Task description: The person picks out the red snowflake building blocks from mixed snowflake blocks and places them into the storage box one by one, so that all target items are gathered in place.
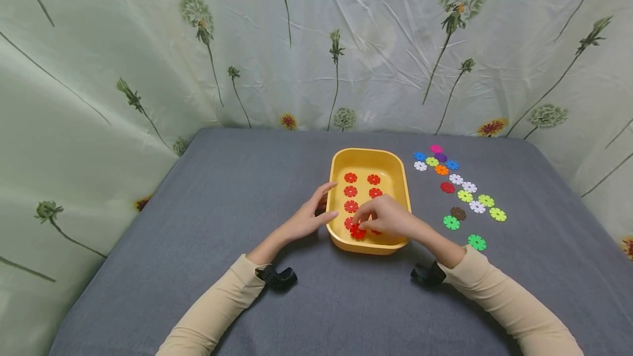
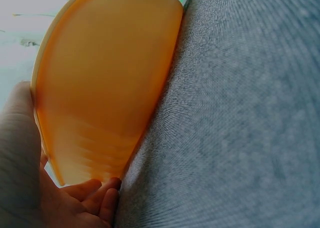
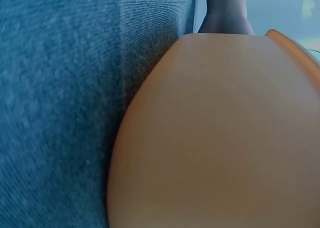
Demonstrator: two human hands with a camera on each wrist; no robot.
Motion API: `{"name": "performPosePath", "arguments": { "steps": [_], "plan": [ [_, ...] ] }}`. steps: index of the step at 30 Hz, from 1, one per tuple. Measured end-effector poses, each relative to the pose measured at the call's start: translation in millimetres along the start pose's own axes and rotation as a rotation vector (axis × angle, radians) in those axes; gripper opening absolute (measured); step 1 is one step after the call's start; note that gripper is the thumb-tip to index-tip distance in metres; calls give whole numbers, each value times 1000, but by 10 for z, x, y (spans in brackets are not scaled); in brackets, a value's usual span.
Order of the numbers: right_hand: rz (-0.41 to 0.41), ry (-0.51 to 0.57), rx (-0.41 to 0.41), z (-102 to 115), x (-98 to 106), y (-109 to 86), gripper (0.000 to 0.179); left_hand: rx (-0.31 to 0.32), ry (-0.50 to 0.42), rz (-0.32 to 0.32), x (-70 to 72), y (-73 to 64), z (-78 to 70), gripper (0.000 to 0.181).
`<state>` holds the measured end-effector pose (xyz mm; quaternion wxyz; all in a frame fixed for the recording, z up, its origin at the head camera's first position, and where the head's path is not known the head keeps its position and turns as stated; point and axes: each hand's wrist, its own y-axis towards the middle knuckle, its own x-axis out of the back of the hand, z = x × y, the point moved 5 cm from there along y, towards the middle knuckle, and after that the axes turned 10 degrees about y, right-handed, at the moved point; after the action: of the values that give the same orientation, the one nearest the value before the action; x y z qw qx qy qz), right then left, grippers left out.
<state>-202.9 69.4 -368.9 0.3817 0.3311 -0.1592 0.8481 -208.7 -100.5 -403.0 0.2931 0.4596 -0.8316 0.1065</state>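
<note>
In the head view, a yellow plastic tray (image 1: pixel 368 155) stands on the table. Inside it, several red notched discs (image 1: pixel 350 192) lie flat in two columns. My left hand (image 1: pixel 309 217) holds the tray's left side, thumb and forefinger at the rim. The left wrist view has its other fingers (image 2: pixel 107 200) bent against the outer wall. Over the tray's near end, my right hand (image 1: pixel 384 216) pinches a red notched disc (image 1: pixel 358 232) between thumb and fingertips. That disc overlaps the lowest one of the left column. Discs of the right column are partly hidden beneath this hand.
Right of the tray, notched discs lie scattered on the grey cloth: white (image 1: pixel 477 206), yellow-green (image 1: pixel 498 214), green (image 1: pixel 477 242), brown (image 1: pixel 457 213), blue (image 1: pixel 420 156), orange (image 1: pixel 442 170) and others. One red disc (image 1: pixel 447 187) is among them. A flowered curtain (image 1: pixel 296 70) hangs behind the table.
</note>
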Motion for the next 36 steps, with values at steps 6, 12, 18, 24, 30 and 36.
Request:
{"name": "performPosePath", "arguments": {
  "steps": [6, 12, 18, 24, 30, 36],
  "plan": [
    [22, -13, -5, -11, -52, 22, 9, -2, -9, -11, -56, 52, 179, 68],
    [50, -46, -20, -11, -119, 44, 10, 12, 1, -10, -62, 43, 182, 67],
    [48, -71, -22, 7, -136, 53, 9, 10, 2, -14, -57, 53, 175, 67],
    [50, -77, -11, 29, -140, 54, 8, 20, 12, -15, -54, 56, 194, 67],
    [45, -68, -12, 29, -151, 59, 10, 22, 0, -2, -51, 58, 165, 68],
    [37, -63, 2, 47, -163, 61, 12, 37, 4, 28, 28, -19, -87, 67]
  ]
}}
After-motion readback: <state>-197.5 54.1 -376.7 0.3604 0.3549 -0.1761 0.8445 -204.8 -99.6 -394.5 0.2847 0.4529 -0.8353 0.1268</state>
